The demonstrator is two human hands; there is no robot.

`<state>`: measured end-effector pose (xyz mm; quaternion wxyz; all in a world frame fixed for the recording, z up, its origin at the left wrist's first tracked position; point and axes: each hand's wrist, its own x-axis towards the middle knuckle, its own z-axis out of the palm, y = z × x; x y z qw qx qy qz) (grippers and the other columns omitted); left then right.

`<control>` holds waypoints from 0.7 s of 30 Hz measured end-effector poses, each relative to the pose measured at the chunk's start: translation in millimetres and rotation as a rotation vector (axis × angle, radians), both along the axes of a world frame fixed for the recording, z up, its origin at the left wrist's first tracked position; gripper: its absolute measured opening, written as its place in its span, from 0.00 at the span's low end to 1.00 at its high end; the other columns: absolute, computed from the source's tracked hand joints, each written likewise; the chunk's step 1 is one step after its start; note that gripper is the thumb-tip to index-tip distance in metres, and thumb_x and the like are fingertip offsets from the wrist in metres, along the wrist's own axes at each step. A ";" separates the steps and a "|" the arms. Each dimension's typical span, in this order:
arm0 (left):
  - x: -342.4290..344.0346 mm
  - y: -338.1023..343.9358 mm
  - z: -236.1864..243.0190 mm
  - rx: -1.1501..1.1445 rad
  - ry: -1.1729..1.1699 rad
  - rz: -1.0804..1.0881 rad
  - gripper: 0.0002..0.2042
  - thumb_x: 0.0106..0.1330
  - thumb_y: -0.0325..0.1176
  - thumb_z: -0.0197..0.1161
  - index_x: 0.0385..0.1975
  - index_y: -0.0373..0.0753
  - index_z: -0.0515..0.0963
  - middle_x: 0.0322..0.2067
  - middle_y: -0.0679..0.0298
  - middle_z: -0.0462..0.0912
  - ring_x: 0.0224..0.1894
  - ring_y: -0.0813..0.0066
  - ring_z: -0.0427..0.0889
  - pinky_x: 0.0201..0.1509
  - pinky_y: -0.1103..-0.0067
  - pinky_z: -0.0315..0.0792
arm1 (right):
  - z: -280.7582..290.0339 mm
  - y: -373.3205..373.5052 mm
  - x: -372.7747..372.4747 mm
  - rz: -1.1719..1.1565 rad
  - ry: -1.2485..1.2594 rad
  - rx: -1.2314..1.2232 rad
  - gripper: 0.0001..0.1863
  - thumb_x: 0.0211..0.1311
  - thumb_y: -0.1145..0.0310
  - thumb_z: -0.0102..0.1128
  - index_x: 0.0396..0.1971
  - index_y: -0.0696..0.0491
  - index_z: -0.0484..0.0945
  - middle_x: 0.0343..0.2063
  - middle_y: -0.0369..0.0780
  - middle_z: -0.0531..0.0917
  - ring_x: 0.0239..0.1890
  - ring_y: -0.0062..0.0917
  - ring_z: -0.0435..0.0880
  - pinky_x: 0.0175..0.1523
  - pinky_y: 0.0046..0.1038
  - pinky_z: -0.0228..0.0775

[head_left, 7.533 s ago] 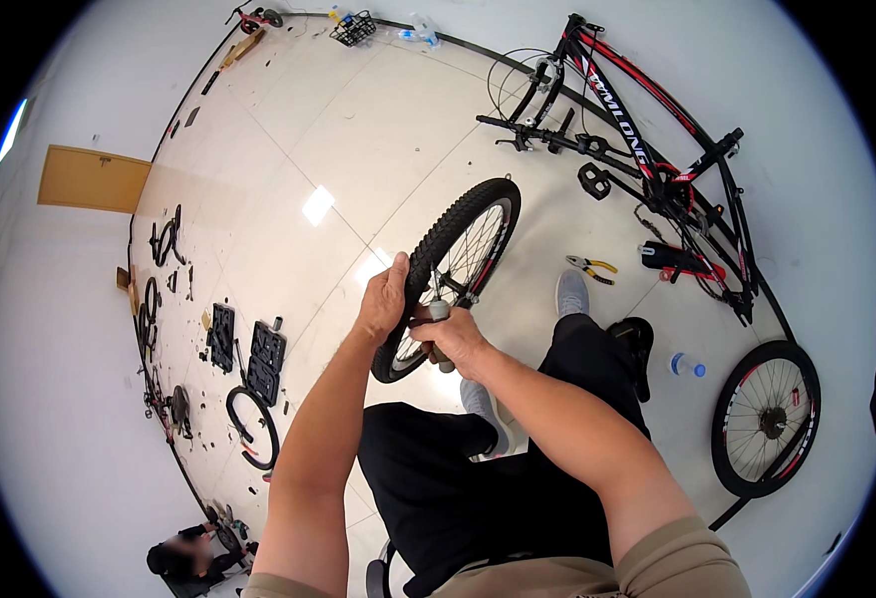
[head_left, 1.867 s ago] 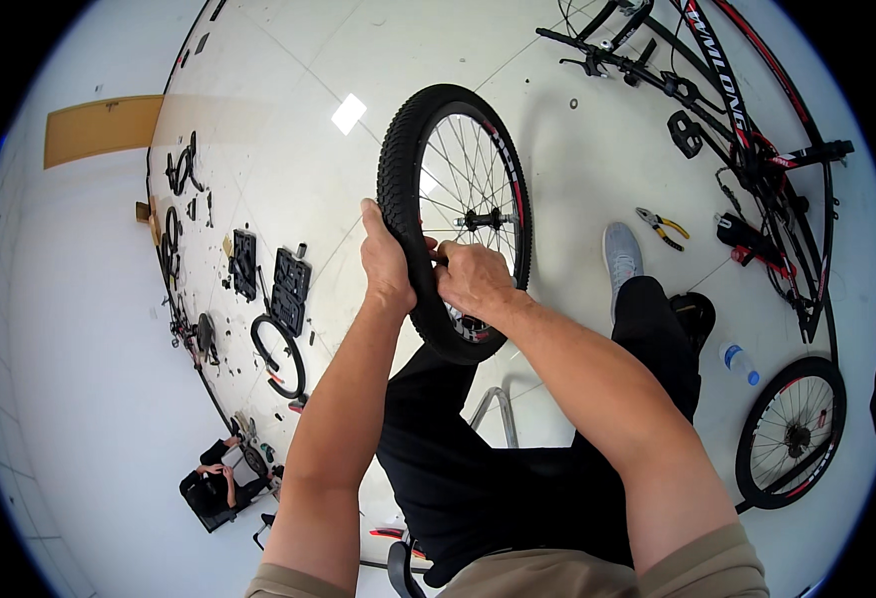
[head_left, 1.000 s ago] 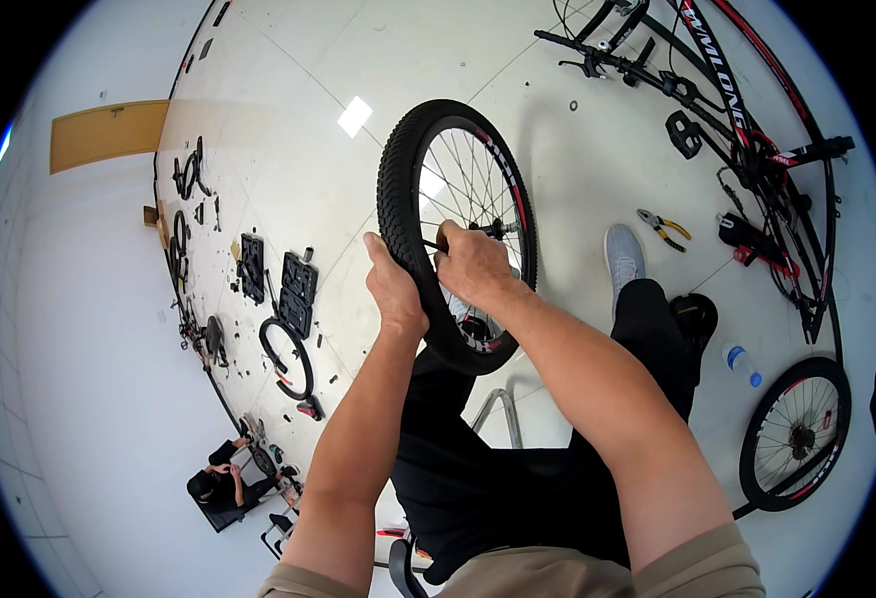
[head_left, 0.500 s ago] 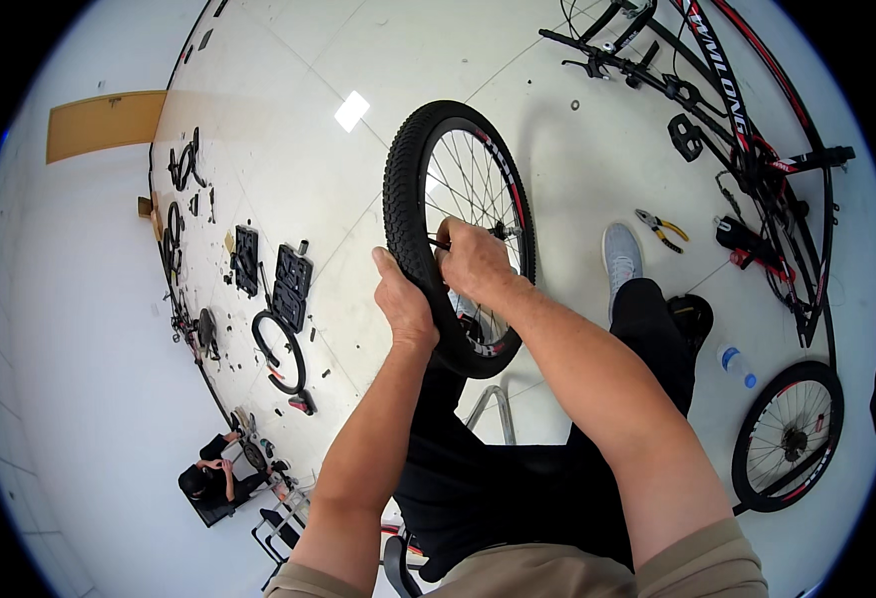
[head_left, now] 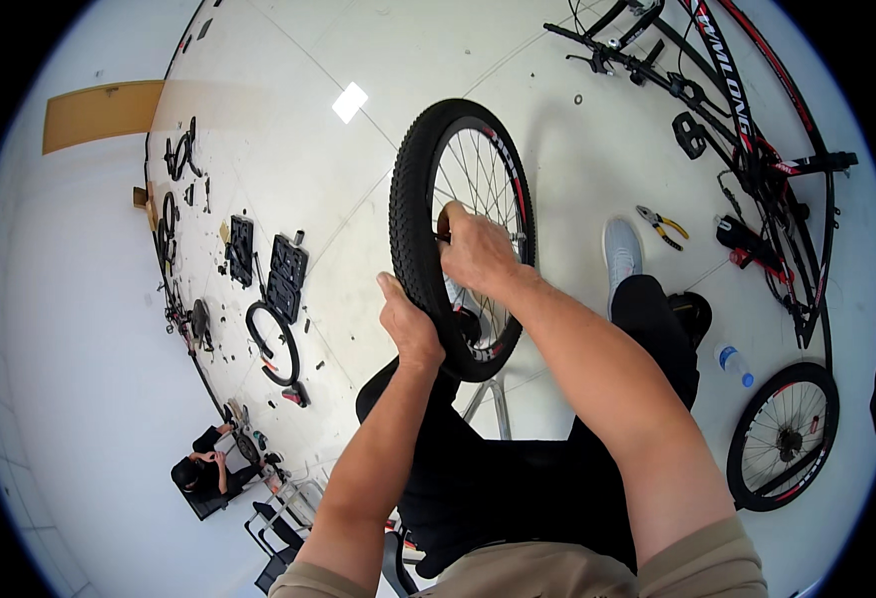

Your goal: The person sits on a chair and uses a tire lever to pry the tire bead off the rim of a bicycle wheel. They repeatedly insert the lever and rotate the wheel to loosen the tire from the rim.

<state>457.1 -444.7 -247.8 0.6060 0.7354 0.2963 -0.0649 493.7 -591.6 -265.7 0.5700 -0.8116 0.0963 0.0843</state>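
Observation:
A bicycle wheel (head_left: 411, 214) with a knobbly black tyre and wire spokes stands upright in front of me, over my lap. My left hand (head_left: 413, 329) is wrapped round the near left side of the tyre, its thumb along the tread and its fingers hidden behind. On the rim's inner side, my right hand (head_left: 480, 254) is closed with its fingertips on a short black valve stem (head_left: 443, 237). The hand covers part of the spokes and hub.
At right lie a black and red bicycle frame (head_left: 742, 130), another wheel (head_left: 785, 437), yellow-handled pliers (head_left: 663, 226) and a water bottle (head_left: 735, 366). An open tool case (head_left: 285, 279) and loose parts are on the floor at left. Another person (head_left: 220, 468) sits at far lower left.
The wheel and both hands have shifted slightly to the right, with the view turning a little. Both grips look the same.

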 end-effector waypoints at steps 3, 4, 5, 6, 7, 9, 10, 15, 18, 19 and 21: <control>-6.5 -2.5 -8.9 -0.007 -0.040 0.047 0.34 0.76 0.66 0.40 0.42 0.35 0.76 0.28 0.59 0.80 0.24 0.66 0.80 0.28 0.70 0.80 | -5.1 -4.3 6.4 0.001 -0.015 -0.008 0.14 0.60 0.68 0.64 0.42 0.59 0.75 0.33 0.51 0.87 0.41 0.48 0.88 0.50 0.45 0.77; -8.8 -6.3 -8.2 -0.005 -0.035 0.053 0.34 0.76 0.66 0.40 0.42 0.35 0.76 0.28 0.59 0.80 0.24 0.66 0.80 0.28 0.71 0.80 | -5.2 -5.5 6.7 -0.011 -0.008 -0.007 0.14 0.60 0.68 0.64 0.42 0.59 0.75 0.34 0.52 0.87 0.42 0.48 0.87 0.51 0.45 0.77; -11.3 -9.4 -7.6 -0.003 -0.030 0.059 0.34 0.76 0.66 0.41 0.42 0.35 0.75 0.28 0.59 0.80 0.24 0.66 0.80 0.28 0.71 0.80 | -6.7 -6.1 5.4 -0.039 0.017 0.018 0.15 0.61 0.68 0.64 0.43 0.60 0.75 0.35 0.52 0.87 0.43 0.48 0.87 0.52 0.45 0.77; -13.6 -12.8 -6.8 -0.010 -0.024 0.063 0.33 0.76 0.66 0.41 0.42 0.35 0.75 0.28 0.59 0.80 0.24 0.66 0.80 0.27 0.71 0.80 | -6.2 -10.4 6.8 -0.069 0.035 0.041 0.15 0.61 0.68 0.63 0.43 0.60 0.75 0.37 0.53 0.87 0.44 0.49 0.87 0.53 0.46 0.76; -18.6 -14.8 -5.1 -0.016 -0.019 0.068 0.33 0.76 0.65 0.41 0.42 0.35 0.75 0.28 0.60 0.80 0.24 0.66 0.80 0.27 0.71 0.79 | -5.2 -14.2 8.8 -0.099 0.052 0.065 0.15 0.62 0.68 0.63 0.44 0.60 0.75 0.38 0.53 0.87 0.45 0.49 0.86 0.53 0.46 0.76; -23.5 -19.8 3.7 -0.057 -0.003 0.083 0.32 0.77 0.64 0.42 0.44 0.35 0.75 0.29 0.60 0.79 0.25 0.66 0.81 0.28 0.70 0.80 | 0.3 -19.5 14.4 -0.065 0.088 0.068 0.15 0.63 0.68 0.63 0.44 0.60 0.75 0.40 0.53 0.86 0.47 0.48 0.86 0.55 0.46 0.75; -28.0 -21.4 6.0 -0.057 -0.006 0.092 0.32 0.78 0.63 0.42 0.42 0.34 0.76 0.30 0.60 0.80 0.27 0.67 0.81 0.30 0.71 0.79 | 3.6 -20.7 15.1 -0.048 0.111 0.071 0.14 0.63 0.68 0.63 0.44 0.60 0.75 0.41 0.53 0.86 0.48 0.48 0.86 0.56 0.46 0.75; -53.0 -11.2 -9.4 -0.003 -0.046 0.119 0.32 0.77 0.64 0.42 0.43 0.35 0.74 0.30 0.60 0.80 0.26 0.65 0.81 0.28 0.70 0.79 | -9.2 -25.0 18.5 -0.150 0.136 0.119 0.16 0.65 0.65 0.65 0.45 0.60 0.76 0.41 0.53 0.86 0.48 0.47 0.85 0.54 0.43 0.75; -61.4 0.5 -9.3 -0.047 -0.072 0.074 0.33 0.77 0.64 0.40 0.43 0.35 0.74 0.30 0.59 0.81 0.27 0.63 0.81 0.29 0.70 0.79 | -0.4 -21.2 15.5 -0.108 0.115 0.081 0.14 0.64 0.68 0.62 0.45 0.60 0.75 0.40 0.51 0.87 0.47 0.47 0.86 0.55 0.45 0.76; -64.6 4.4 -8.6 -0.052 -0.056 0.055 0.33 0.77 0.65 0.40 0.43 0.35 0.74 0.30 0.58 0.81 0.28 0.63 0.82 0.30 0.70 0.79 | -4.2 -19.4 14.1 -0.080 0.083 0.057 0.16 0.64 0.67 0.62 0.46 0.61 0.74 0.39 0.53 0.86 0.45 0.48 0.87 0.53 0.46 0.77; -72.3 14.3 -6.1 -0.061 -0.023 0.019 0.33 0.77 0.65 0.39 0.43 0.35 0.75 0.30 0.57 0.81 0.29 0.62 0.82 0.32 0.69 0.80 | -1.3 -16.6 8.1 -0.024 0.091 0.018 0.17 0.63 0.68 0.62 0.46 0.62 0.73 0.37 0.55 0.86 0.44 0.49 0.87 0.52 0.46 0.78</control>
